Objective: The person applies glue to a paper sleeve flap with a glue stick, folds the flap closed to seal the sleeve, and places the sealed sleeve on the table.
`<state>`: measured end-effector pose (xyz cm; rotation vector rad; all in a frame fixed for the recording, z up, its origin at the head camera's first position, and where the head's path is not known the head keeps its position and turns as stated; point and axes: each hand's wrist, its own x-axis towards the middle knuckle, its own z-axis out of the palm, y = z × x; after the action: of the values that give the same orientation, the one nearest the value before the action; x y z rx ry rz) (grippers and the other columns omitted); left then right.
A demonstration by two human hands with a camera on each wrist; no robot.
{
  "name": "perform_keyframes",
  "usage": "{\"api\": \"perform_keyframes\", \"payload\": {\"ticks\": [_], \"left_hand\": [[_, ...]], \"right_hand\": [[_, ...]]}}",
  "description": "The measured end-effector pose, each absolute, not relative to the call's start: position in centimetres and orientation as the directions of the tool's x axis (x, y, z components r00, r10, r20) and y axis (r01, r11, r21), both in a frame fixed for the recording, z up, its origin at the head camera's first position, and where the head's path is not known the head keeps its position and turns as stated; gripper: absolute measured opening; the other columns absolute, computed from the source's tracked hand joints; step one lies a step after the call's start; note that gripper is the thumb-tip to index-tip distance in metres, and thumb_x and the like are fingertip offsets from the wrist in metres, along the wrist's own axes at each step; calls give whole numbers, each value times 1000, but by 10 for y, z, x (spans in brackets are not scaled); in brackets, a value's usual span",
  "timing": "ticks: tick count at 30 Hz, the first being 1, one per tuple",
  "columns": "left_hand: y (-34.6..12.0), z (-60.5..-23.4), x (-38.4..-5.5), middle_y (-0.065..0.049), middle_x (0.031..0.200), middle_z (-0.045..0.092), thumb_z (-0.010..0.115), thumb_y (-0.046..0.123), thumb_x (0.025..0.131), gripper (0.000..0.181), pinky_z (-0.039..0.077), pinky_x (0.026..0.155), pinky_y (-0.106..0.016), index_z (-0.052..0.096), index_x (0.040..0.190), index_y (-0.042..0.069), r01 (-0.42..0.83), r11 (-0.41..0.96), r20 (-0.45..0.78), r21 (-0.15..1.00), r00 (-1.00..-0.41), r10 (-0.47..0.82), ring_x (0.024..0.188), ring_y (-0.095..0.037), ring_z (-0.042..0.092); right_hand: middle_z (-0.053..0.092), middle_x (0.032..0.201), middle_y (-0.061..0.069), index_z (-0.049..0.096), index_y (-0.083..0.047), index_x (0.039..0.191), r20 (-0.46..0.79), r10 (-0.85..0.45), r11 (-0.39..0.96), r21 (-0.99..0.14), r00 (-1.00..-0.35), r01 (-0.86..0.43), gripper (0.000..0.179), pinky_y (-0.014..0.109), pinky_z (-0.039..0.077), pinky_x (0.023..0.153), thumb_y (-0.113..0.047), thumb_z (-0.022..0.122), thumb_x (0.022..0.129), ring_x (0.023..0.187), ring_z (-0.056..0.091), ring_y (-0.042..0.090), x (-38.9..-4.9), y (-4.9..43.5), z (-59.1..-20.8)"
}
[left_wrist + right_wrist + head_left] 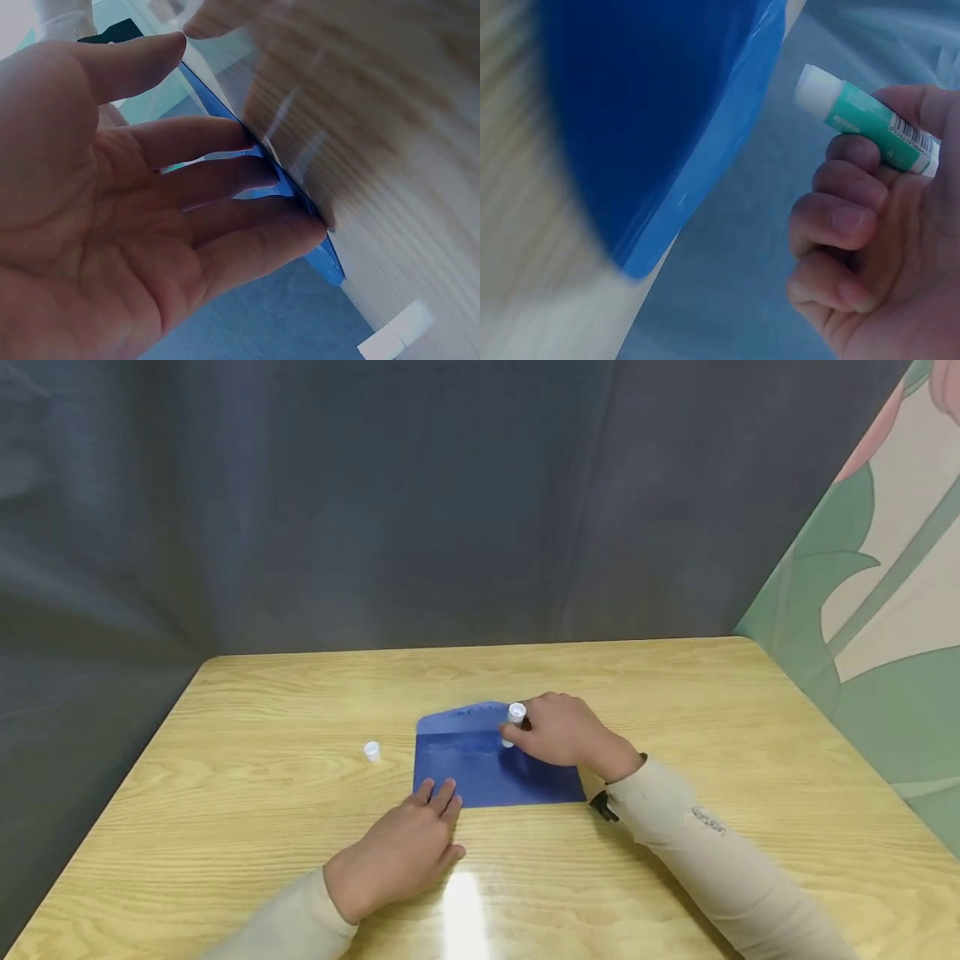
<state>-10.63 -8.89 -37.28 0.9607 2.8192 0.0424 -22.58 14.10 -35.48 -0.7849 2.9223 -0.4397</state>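
Step in hand: apparently gluing; the right hand has the glue stick over the blue envelope, near the fold of its raised flap. Whether the stick's lower end touches paper cannot be told.
Envelope: flat on the counter, flap opened out along its far side; a faint paler streak runs just below the fold, perhaps glue.
Right hand: above the envelope's right half, gripping the stick between thumb and fingers, the remaining fingers curled in.
Left hand: at the envelope's near-left corner, fingers extended and slightly spread, fingertips at the edge, seemingly steadying it.
Cap: white, on the counter just left of the envelope, off the stick.
Next move: probably calls for an even stroke along the fold or flap while the left hand keeps the sheet from sliding; folding the flap over would seem to come after that.
Stick label: green band with pale print too small to read; no brand can be made out.
Barcode: black bars on white, beside the green band; its digits are not legible.
Flap marks: small dark marks near the envelope's far edge, unreadable, possibly writing.
Sleeve print: short dark lettering on the right sleeve, to the right of the envelope and nearer the wearer; too blurred to read surely.
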Motion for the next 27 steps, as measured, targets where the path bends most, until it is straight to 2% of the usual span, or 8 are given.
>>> {"api": "perform_keyframes", "payload": {"ticks": [6, 12, 21, 27], "left_hand": [[-89, -374, -106, -28, 148, 47, 60, 35, 99, 56, 44, 111, -47, 55, 137, -6, 626, 779, -142, 17, -770, 622, 133, -49, 49], [-88, -375, -106, -27, 148, 47, 59, 37, 99, 58, 45, 109, -47, 54, 138, -6, 625, 780, -153, 20, -769, 620, 134, -48, 48], [-85, -376, -105, -27, 147, 48, 62, 35, 97, 58, 49, 104, -49, 54, 138, -7, 619, 785, -132, 15, -777, 615, 133, -48, 49], [-87, -375, -104, -26, 149, 46, 59, 36, 99, 58, 49, 105, -50, 53, 139, -6, 604, 796, -165, 33, -782, 601, 135, -48, 47]], "right_hand": [[45, 52, -7, 50, -21, 61, -22, -589, 770, -321, -808, -552, 45, 27, 34, 48, -46, 52, 98, 48, 45, 12, -224, 95, -351], [44, 53, -7, 49, -23, 60, -41, -655, 727, -308, -755, -614, 47, 26, 35, 48, -47, 48, 100, 49, 44, 11, -230, 57, -355], [50, 61, -4, 50, -22, 64, -112, -642, 758, -240, -758, -607, 44, 29, 39, 52, -48, 48, 99, 55, 49, 13, -233, 34, -363], [53, 65, -5, 52, -22, 70, -125, -645, 756, -252, -754, -604, 38, 28, 40, 53, -46, 49, 99, 57, 51, 13, -234, 33, -366]]}}
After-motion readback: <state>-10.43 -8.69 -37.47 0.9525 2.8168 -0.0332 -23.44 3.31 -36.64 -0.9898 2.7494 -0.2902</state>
